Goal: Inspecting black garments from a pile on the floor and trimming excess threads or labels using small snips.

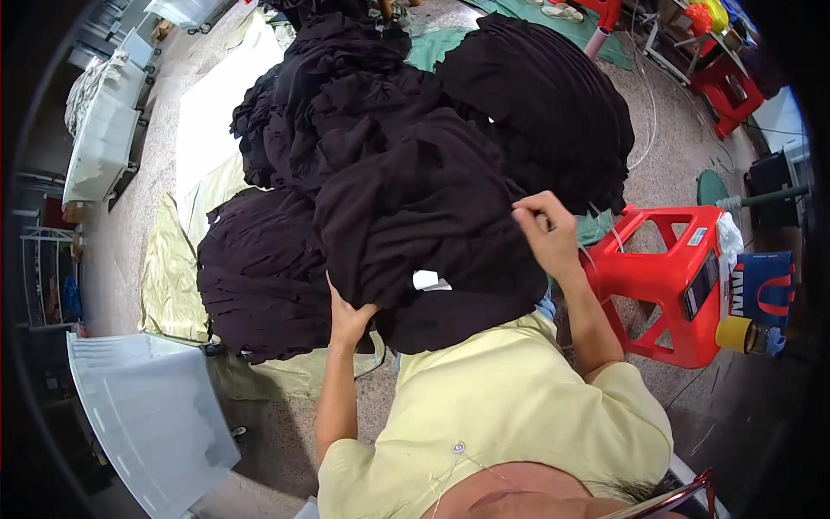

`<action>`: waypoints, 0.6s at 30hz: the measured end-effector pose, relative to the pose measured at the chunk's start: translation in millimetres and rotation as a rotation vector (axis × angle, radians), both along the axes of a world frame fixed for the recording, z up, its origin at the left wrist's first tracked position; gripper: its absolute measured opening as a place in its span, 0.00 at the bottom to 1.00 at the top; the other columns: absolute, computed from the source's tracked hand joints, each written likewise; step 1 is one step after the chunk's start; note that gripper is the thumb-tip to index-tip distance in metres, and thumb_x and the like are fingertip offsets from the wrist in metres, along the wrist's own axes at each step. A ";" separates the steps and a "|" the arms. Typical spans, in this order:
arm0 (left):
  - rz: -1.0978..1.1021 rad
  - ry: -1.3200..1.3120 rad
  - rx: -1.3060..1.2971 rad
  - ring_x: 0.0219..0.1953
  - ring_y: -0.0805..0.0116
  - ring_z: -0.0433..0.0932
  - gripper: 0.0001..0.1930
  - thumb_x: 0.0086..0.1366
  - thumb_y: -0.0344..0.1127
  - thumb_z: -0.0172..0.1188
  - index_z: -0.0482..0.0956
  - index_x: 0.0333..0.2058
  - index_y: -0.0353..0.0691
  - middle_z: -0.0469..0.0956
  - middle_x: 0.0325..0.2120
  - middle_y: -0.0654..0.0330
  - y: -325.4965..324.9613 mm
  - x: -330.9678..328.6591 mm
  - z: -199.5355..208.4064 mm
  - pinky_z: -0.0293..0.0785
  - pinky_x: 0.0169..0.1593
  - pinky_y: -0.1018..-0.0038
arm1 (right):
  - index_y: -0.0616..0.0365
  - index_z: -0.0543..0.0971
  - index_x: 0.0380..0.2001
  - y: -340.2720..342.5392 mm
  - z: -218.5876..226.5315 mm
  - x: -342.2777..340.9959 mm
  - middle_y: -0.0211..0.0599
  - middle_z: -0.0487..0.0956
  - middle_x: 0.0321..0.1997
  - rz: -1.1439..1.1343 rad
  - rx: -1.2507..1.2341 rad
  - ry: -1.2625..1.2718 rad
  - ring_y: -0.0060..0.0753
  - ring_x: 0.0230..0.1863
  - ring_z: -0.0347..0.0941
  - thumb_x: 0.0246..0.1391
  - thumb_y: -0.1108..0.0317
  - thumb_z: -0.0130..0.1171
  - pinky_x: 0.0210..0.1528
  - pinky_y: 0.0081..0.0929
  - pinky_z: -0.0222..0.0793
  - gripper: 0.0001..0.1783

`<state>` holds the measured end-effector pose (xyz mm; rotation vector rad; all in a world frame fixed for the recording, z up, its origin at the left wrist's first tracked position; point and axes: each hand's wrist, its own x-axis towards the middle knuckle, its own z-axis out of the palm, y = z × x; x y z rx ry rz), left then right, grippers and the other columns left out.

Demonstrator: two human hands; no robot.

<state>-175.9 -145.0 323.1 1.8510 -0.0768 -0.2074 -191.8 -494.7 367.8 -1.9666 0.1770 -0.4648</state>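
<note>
Two hands: left hand (350,324) pinches edge of dark cloth (424,208); right hand (551,235) is curled beside it, I cannot tell if pinching anything.
Dark cloth: just before yellow shirt (493,398).
Cloth step: seems handling; next move calls for steady left pinch.

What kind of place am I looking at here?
Probably a garment or textile workshop: dark cloth lies in big heaps, pale plastic bins on wheels stand at the left, and a red stool stands at the right.
</note>
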 end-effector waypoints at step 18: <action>0.275 -0.126 -0.396 0.38 0.73 0.74 0.18 0.68 0.37 0.59 0.74 0.45 0.22 0.79 0.38 0.55 -54.7 24.4 65.9 0.70 0.47 0.76 | 0.58 0.78 0.36 17.5 7.2 155.9 0.29 0.76 0.32 0.374 0.325 -0.120 0.20 0.37 0.72 0.45 0.82 0.55 0.43 0.22 0.69 0.14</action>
